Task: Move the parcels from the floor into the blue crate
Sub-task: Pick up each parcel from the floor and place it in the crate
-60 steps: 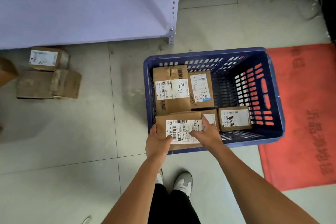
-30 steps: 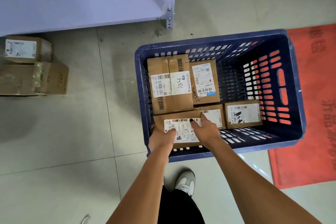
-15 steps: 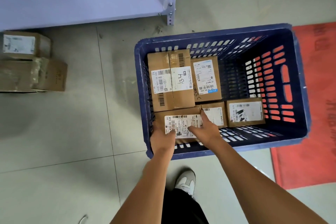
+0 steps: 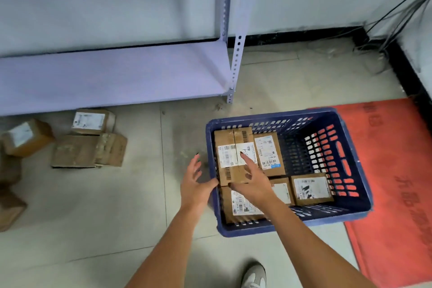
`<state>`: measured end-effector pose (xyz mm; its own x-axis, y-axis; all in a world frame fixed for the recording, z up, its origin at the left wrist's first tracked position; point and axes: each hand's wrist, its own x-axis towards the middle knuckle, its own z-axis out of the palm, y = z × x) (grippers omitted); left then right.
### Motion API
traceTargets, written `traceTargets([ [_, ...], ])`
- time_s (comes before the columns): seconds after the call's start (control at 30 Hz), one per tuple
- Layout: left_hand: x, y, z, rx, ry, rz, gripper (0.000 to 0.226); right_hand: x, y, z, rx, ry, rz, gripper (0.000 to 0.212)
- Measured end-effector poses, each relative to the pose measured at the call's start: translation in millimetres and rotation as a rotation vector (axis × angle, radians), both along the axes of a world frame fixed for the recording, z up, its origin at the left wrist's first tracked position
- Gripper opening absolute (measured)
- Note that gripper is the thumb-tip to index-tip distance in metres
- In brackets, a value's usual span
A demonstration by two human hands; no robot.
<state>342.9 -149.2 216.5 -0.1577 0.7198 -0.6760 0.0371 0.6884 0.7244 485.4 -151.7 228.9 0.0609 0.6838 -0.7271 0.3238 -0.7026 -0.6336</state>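
The blue crate (image 4: 355, 214) stands on the floor at centre right with several labelled cardboard parcels inside. The parcel at its near left corner (image 4: 240, 207) lies flat, free of my hands. My right hand (image 4: 252, 183) hovers over the crate's left side, fingers spread and holding nothing. My left hand (image 4: 195, 184) is open at the crate's left rim, above the floor. More parcels remain on the floor at left: a large brown one (image 4: 86, 151), a labelled one behind it (image 4: 92, 121), another tilted one (image 4: 25, 137).
A pale purple metal shelf unit (image 4: 112, 77) stands behind the floor parcels, its post (image 4: 236, 63) just beyond the crate. A red mat (image 4: 402, 189) lies right of the crate. Cables (image 4: 397, 18) run along the wall corner. My shoe (image 4: 253, 276) is at the bottom.
Both hands let go of the near-left parcel, which now rests in the crate, and lifted with fingers spread. The view tilted up, showing more shelf, wall and floor parcels.
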Motion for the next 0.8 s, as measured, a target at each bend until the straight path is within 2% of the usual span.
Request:
traceTargets([
  [0.13, -70, 29, 13, 0.122, 0.002, 0.007, 0.081, -64, 32, 8, 0.111, 0.015, 0.027, 0.085],
  [0.27, -168, 36, 13, 0.158, 0.000, 0.046, 0.079, -159, 50, 8, 0.148, 0.027, 0.050, 0.086],
  [0.6, -464, 37, -5, 0.035, 0.047, 0.090, 0.079, -438, 70, -9, 0.078, 0.091, 0.024, 0.083],
  [0.8, -560, 60, -28, 0.012, 0.037, 0.082, 0.077, -524, 82, -42, 0.017, 0.054, 0.042, 0.082],
])
